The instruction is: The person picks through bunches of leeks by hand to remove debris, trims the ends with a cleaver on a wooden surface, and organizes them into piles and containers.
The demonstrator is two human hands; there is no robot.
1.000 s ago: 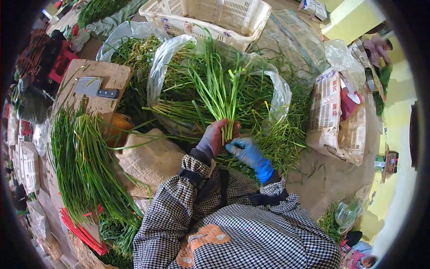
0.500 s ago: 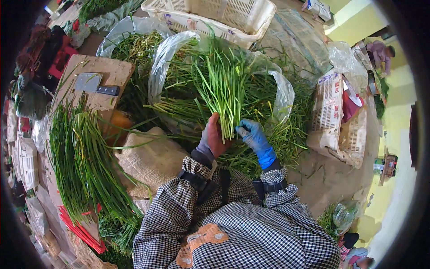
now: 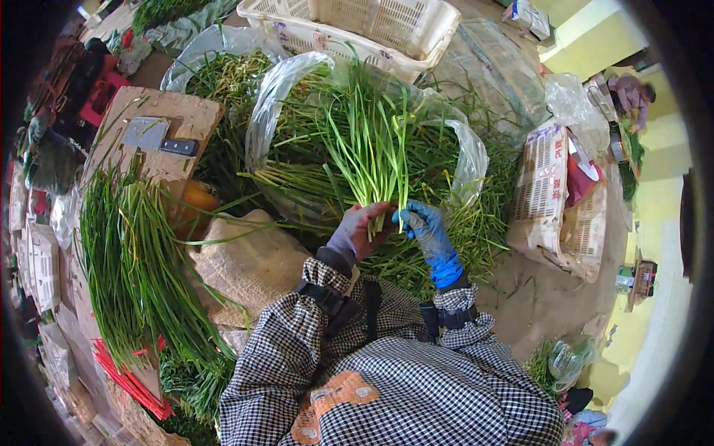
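Note:
A fanned bunch of green garlic chives [image 3: 364, 160] stands upright in front of me, pale stem ends toward me. My left hand [image 3: 361, 232] is closed round its lower stems. My right hand [image 3: 424, 230], in a blue glove, pinches a thin chive strand [image 3: 402, 175] at the bunch's right side; its fingertips are close to my left fingers. Behind the bunch spreads a clear plastic bag [image 3: 269, 108], its mouth rolled open, with loose chives in and around it.
On a board [image 3: 195, 119] at the left lie a cleaver [image 3: 146, 134] and a long pile of chives [image 3: 141, 260]. Red strips [image 3: 134, 383] lie nearer. A burlap sack [image 3: 249, 260] is beside my left arm. White crates stand behind [image 3: 335, 41] and right [image 3: 537, 182]. Another person [image 3: 632, 97] is far right.
My right hand has drawn slightly right, with a thin strand now apart from the bunch. My left fingers have folded over the stem ends.

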